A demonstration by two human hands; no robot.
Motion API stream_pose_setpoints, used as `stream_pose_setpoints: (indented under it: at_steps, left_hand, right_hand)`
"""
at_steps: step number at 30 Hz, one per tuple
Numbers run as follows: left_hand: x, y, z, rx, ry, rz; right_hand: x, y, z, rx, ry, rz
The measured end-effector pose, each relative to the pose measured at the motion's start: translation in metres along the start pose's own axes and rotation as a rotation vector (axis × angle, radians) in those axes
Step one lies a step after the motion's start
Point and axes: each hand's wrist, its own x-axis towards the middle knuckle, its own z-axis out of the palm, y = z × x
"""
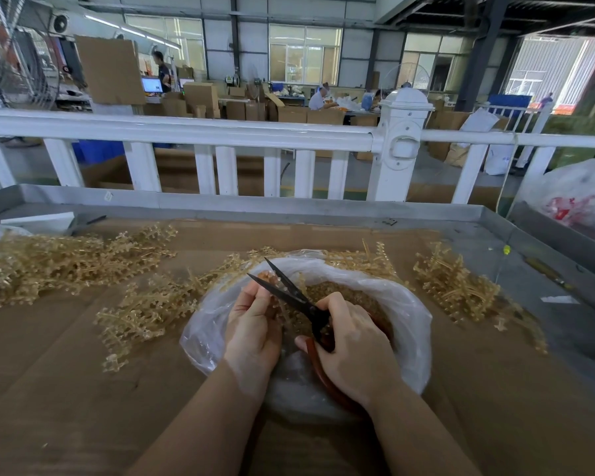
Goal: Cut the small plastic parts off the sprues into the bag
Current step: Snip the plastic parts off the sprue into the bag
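sprue (278, 305) sits pinched in the left hand (253, 329) over the open bag (406, 310), its long axis running up and away toward the scissors (289, 290). blades stand parted, tips pointing up-left, straddling the sprue's far end just beyond the fingers. right hand (352, 341), grip wrapped round the handles, lies just right of the sprue; closing should drop parts straight into the bag.
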Motion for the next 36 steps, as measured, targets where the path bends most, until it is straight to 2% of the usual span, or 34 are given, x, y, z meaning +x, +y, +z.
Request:
stream_pose_setpoints:
  at_steps: [7, 12, 21, 36]
  left_hand:
    - [0.0009, -0.0007, 0.0012, -0.006, 0.071, 0.014]
    - [-0.0009, -0.0015, 0.0009, 0.038, 0.024, 0.056]
    - [0.0056, -0.0028, -0.0028, -0.048, 0.024, -0.039]
    - [0.0071, -0.0039, -0.0023, -0.012, 0.014, -0.047]
  right_hand:
    - [0.0009, -0.0002, -0.0006, 0.008, -0.011, -0.029]
    - [0.0009, -0.0021, -0.0017, 0.032, 0.029, -0.035]
    - [-0.0002, -0.0017, -0.002, 0.052, 0.021, -0.012]
    - [0.0, -0.0013, -0.0026, 0.071, 0.042, -0.021]
